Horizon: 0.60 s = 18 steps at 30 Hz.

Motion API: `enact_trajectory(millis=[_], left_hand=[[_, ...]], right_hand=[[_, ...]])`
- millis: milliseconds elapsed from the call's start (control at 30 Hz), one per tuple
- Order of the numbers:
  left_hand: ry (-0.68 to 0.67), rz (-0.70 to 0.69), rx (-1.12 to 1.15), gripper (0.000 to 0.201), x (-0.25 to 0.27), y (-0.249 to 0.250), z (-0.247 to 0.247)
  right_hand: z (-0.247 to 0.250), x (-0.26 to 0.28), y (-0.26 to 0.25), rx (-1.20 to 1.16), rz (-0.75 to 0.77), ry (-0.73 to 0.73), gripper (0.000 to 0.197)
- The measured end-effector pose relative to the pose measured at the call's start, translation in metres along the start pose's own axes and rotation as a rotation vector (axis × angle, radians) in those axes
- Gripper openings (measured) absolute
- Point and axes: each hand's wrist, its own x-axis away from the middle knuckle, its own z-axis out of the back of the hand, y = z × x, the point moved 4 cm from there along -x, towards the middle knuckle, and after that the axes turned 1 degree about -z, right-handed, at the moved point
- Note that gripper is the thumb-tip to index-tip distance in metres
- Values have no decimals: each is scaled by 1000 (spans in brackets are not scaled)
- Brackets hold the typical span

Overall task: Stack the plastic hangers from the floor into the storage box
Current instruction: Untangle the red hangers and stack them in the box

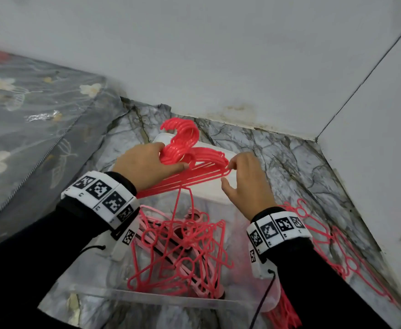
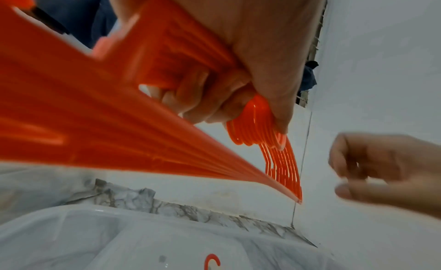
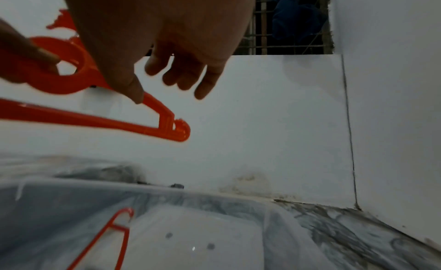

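Note:
My left hand point(image 1: 168, 160) grips a bundle of several red plastic hangers point(image 1: 194, 167) near their hooks and holds it above the far end of the clear storage box point(image 1: 147, 298). In the left wrist view the fingers point(image 2: 203, 108) curl round the bundle point(image 2: 119, 132). My right hand point(image 1: 229, 173) hovers at the bundle's right tip with fingers loosely curled and grips nothing. In the right wrist view the thumb point(image 3: 133, 91) lies against one hanger arm point(image 3: 95, 121). A tangle of red and pink hangers point(image 1: 183, 248) lies inside the box.
More red hangers point(image 1: 325, 236) lie on the marble floor to the right of the box, by the white wall point(image 1: 373, 162). A bed with a floral cover point(image 1: 28, 115) stands on the left. A white plastic piece point(image 1: 209, 193) sits at the box's far end.

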Motion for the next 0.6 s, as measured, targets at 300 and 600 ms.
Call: enact_trajectory(millis=[300,600], left_hand=[[38,-43,9,66,4,6,3],[37,-42,29,58,1,4,2]], right_hand=[[-139,66,-34,431,301,-968,26],[-194,105,-29,389,369,-1004,24]])
